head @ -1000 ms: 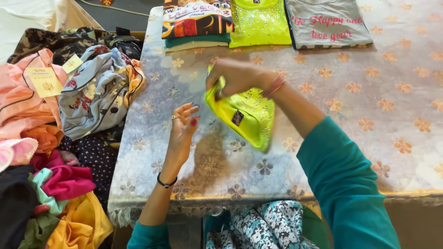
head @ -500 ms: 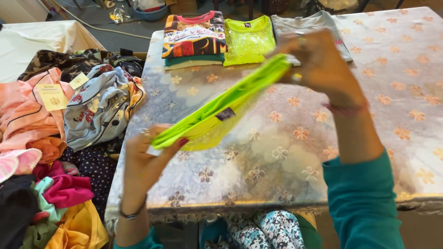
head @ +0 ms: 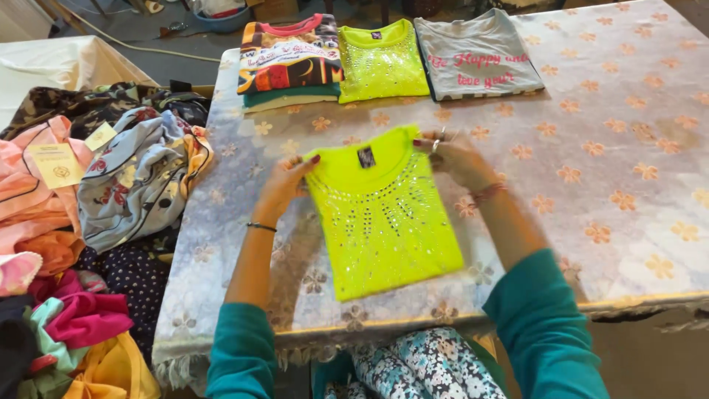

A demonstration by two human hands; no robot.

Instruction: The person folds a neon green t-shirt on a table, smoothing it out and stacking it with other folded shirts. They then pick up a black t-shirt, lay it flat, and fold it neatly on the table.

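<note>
On the table (head: 605,222), both hands' grips pinch a folded neon-yellow sequinned top (head: 380,214) by its shoulders.

clothes heap (head: 66,244) cut off at left edge, left hand's fingers (head: 299,171) tucked under neon top (head: 380,214)

Folded striped shirt (head: 288,63) | folded neon-yellow sequined top (head: 380,63) | folded grey printed T-shirt (head: 476,55) | floral tablecloth (head: 628,177) | heap of unfolded clothes (head: 81,222) at left, paper tags (head: 59,164) attached
</note>
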